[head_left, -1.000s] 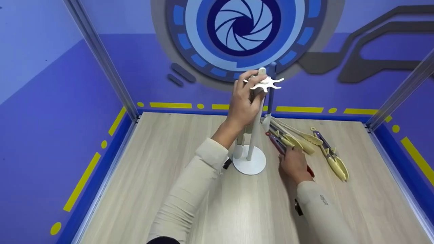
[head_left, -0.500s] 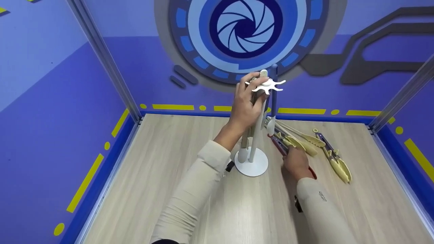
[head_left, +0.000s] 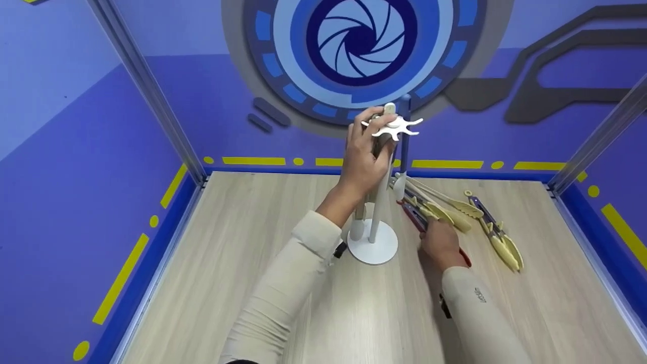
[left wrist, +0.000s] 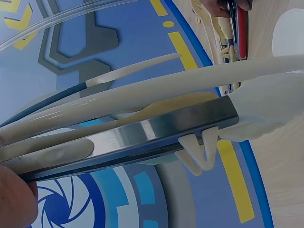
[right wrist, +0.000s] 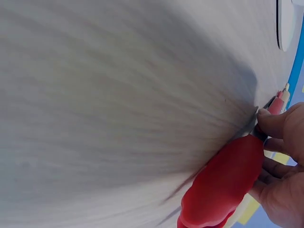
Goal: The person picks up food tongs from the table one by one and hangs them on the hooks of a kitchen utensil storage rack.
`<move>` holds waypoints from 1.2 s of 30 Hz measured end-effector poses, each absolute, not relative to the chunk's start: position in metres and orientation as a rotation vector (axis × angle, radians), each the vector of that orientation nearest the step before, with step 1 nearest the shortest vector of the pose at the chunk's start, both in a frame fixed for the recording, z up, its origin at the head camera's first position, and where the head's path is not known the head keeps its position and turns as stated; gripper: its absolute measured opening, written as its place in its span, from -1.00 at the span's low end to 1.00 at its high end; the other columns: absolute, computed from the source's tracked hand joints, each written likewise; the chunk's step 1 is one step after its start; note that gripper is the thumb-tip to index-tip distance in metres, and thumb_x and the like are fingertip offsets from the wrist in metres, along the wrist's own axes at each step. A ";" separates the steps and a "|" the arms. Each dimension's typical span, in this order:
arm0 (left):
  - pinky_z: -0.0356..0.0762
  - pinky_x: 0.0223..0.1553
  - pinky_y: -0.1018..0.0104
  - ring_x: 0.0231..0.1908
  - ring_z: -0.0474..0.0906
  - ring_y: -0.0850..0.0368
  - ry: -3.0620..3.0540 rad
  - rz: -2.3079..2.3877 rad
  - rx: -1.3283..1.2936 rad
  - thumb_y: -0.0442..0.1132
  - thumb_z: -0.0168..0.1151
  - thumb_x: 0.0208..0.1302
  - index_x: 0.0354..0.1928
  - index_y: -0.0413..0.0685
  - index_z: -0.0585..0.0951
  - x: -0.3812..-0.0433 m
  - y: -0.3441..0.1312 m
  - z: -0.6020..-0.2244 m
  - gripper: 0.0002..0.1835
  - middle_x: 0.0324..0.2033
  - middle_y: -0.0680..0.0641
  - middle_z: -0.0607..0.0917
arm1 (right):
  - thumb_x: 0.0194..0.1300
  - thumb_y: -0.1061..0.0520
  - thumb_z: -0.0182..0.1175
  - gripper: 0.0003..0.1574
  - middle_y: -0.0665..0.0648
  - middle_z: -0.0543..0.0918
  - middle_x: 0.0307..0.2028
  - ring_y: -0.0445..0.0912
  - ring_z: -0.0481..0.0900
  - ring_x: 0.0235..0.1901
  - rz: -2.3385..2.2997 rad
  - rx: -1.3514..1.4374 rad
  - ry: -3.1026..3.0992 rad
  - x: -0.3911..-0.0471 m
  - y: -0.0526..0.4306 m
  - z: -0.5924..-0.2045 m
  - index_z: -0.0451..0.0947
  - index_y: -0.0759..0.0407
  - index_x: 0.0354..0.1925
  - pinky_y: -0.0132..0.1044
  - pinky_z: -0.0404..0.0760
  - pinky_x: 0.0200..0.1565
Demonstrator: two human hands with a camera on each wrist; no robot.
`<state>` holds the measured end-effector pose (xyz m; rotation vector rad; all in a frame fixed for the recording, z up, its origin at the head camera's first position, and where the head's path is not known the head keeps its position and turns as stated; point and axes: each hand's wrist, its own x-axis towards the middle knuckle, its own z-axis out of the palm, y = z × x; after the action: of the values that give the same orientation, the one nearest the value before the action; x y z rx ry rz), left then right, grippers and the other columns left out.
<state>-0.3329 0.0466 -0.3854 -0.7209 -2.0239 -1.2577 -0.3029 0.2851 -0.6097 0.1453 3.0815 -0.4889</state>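
Note:
A white utensil stand (head_left: 374,253) has a round base, a pole and a star of curved hooks on top. At its top, my left hand (head_left: 363,151) grips the handle end of steel tongs (left wrist: 161,135) with pale heads, beside the pole (left wrist: 209,78). A blue-handled utensil (head_left: 406,136) with a whitish head hangs behind the hooks. On the table, to the right of the stand, my right hand (head_left: 441,243) pinches red-tipped tongs (right wrist: 223,180) by their metal middle, fingers and thumb around it. The hand hides part of these tongs in the head view.
Yellow-headed tongs (head_left: 503,247) lie at the right. A cream slotted utensil (head_left: 465,207) and other pale-yellow tools (head_left: 437,211) lie in a cluster just beyond my right hand. Blue patterned panels with metal corner posts (head_left: 151,96) enclose the wooden table (head_left: 263,283) at the back and sides.
The head view shifts slightly between frames. Both hands keep nearly the same places and holds, with no clear movement of the tongs or stand.

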 end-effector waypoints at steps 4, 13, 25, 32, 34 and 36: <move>0.46 0.35 0.13 0.32 0.44 -0.11 -2.014 -1.247 -0.712 -0.24 0.31 0.47 0.30 0.09 0.62 -0.334 0.048 -0.386 -0.60 0.44 -0.14 0.45 | 0.48 0.13 0.29 -0.54 0.53 0.68 0.04 0.38 0.69 0.04 -0.522 0.149 3.076 -0.304 0.287 -0.609 0.54 0.43 0.18 0.30 0.62 0.11; 0.43 0.37 0.11 0.33 0.44 -0.12 -2.018 -1.243 -0.699 -0.21 0.31 0.48 0.32 0.11 0.60 -0.335 0.049 -0.386 -0.59 0.45 -0.14 0.44 | 0.51 0.12 0.25 -0.55 0.51 0.68 0.02 0.38 0.68 0.05 -0.549 0.131 3.074 -0.303 0.288 -0.607 0.53 0.42 0.18 0.32 0.60 0.13; 0.44 0.32 0.16 0.29 0.42 -0.05 -2.058 -1.230 -0.691 -0.21 0.25 0.53 0.34 0.14 0.57 -0.335 0.051 -0.388 -0.60 0.47 -0.08 0.40 | 0.45 0.15 0.30 -0.61 0.54 0.69 -0.06 0.41 0.71 -0.04 -0.543 0.091 3.143 -0.301 0.288 -0.612 0.56 0.41 0.08 0.33 0.62 0.05; 0.44 0.36 0.17 0.33 0.40 -0.06 -2.056 -1.240 -0.690 -0.20 0.26 0.53 0.35 0.14 0.55 -0.337 0.055 -0.389 -0.60 0.47 -0.08 0.39 | 0.51 0.15 0.26 -0.52 0.48 0.66 0.14 0.37 0.67 0.14 -0.655 0.142 3.083 -0.299 0.292 -0.615 0.51 0.30 0.29 0.31 0.58 0.24; 0.43 0.37 0.17 0.33 0.40 -0.06 -2.049 -1.241 -0.692 -0.21 0.26 0.53 0.35 0.14 0.55 -0.337 0.056 -0.389 -0.60 0.47 -0.09 0.40 | 0.52 0.15 0.26 -0.49 0.48 0.66 0.17 0.37 0.66 0.16 -0.691 0.138 3.068 -0.299 0.294 -0.614 0.50 0.29 0.33 0.33 0.56 0.26; 0.44 0.36 0.16 0.33 0.40 -0.06 -2.047 -1.239 -0.695 -0.20 0.26 0.54 0.35 0.14 0.55 -0.338 0.057 -0.389 -0.60 0.47 -0.09 0.40 | 0.51 0.15 0.26 -0.48 0.48 0.67 0.16 0.36 0.67 0.15 -0.726 0.125 3.057 -0.298 0.296 -0.612 0.50 0.30 0.34 0.33 0.56 0.25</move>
<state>-0.3378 0.0567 -0.3894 -0.6950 -2.0467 -1.2386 -0.2982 0.2956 -0.6123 0.1249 3.0572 -0.7264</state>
